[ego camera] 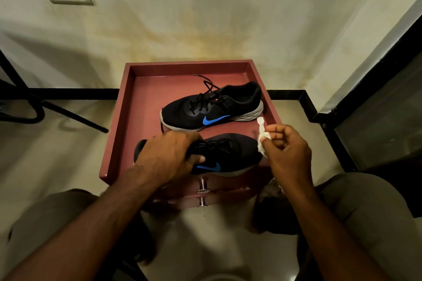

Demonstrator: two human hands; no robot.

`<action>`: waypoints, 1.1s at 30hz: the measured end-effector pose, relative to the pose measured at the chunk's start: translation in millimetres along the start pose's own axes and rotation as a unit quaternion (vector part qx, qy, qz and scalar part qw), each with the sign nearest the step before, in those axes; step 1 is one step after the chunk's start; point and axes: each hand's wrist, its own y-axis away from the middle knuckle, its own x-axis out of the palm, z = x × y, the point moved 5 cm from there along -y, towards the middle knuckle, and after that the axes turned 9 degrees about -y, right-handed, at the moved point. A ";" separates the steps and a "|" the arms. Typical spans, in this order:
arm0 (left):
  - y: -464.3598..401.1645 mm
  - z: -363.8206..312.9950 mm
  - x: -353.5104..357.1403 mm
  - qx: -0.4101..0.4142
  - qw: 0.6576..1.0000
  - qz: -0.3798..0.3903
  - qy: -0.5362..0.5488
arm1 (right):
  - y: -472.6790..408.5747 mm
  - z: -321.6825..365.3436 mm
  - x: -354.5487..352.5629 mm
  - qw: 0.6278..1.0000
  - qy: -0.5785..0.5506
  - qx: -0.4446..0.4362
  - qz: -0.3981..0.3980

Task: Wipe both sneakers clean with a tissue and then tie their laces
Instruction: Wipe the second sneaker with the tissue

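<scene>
Black sneakers with blue side marks and pale soles sit in a reddish, raised-rim tray (pixel 118 125) that forms the top of a small drawer unit against the wall. Both lie with toes to the left and heels to the right. The far sneaker (pixel 212 107) rests near the middle of the tray, its laces (pixel 206 85) loose and trailing toward the back rim. The near sneaker (pixel 228 155) lies along the front edge, just above two metal drawer knobs (pixel 202 186). The left hand (pixel 169 155) is closed over its toe and forefoot, fingers wrapped across the top and thumb pressed on the side by the blue mark. The right hand (pixel 287 150) is beside the heel, thumb and fingers pinching a crumpled white tissue (pixel 262 134), which sits just at the heel end; whether it touches the shoe cannot be told. Knees in grey fabric frame the unit on both sides.
</scene>
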 end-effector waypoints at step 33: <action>-17.0 -10.9 24.1 0.034 0.999 -0.015 -0.028 | -33.9 6.9 61.4 0.844 0.480 0.030 0.239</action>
